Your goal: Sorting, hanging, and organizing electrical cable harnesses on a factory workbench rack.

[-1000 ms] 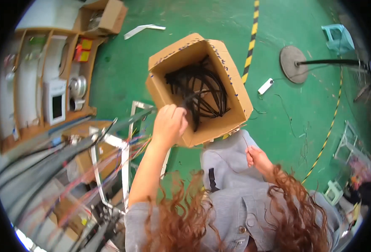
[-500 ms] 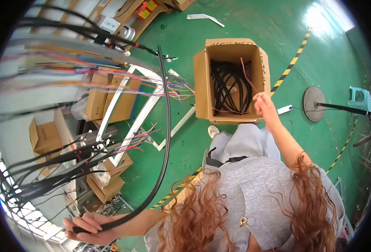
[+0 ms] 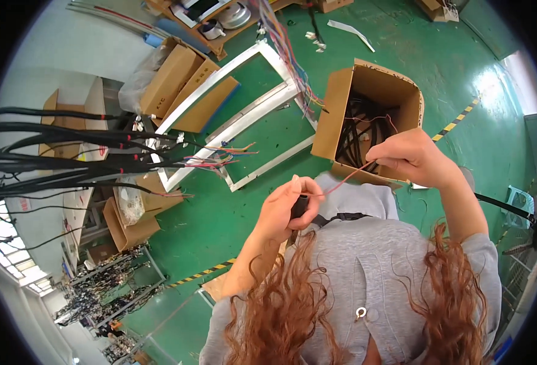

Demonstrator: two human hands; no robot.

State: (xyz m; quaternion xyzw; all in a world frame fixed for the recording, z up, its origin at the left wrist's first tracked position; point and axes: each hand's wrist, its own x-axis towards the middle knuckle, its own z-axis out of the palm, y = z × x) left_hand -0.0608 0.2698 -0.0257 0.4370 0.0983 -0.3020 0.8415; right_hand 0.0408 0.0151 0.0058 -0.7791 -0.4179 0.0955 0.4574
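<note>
A thin reddish-brown wire (image 3: 349, 177) stretches between my two hands in front of my lap. My right hand (image 3: 417, 158) is closed, pinching it between thumb and fingertips by the near edge of the cardboard box (image 3: 331, 115). My left hand (image 3: 287, 207) curls round a black tube (image 3: 299, 207), of which only a short dark part shows. Its thumb and forefinger meet at the wire's other end; whether the wire enters the tube is hidden by the fingers. Inside the box lie coils of black cable (image 3: 356, 118), with more reddish wire over them.
Bundles of black cables (image 3: 68, 137) with bare coloured wire ends hang at the left. A white metal frame (image 3: 220, 137) stands beside the box, with coloured wires (image 3: 290, 58) crossing its far corner. Other cartons (image 3: 174, 79) stand at far left, and a blue stool (image 3: 518, 204) at right.
My left hand has come from the far lower left to the middle, and the long tube no longer shows at full length. My right hand has drawn the wire up from the box toward it.
</note>
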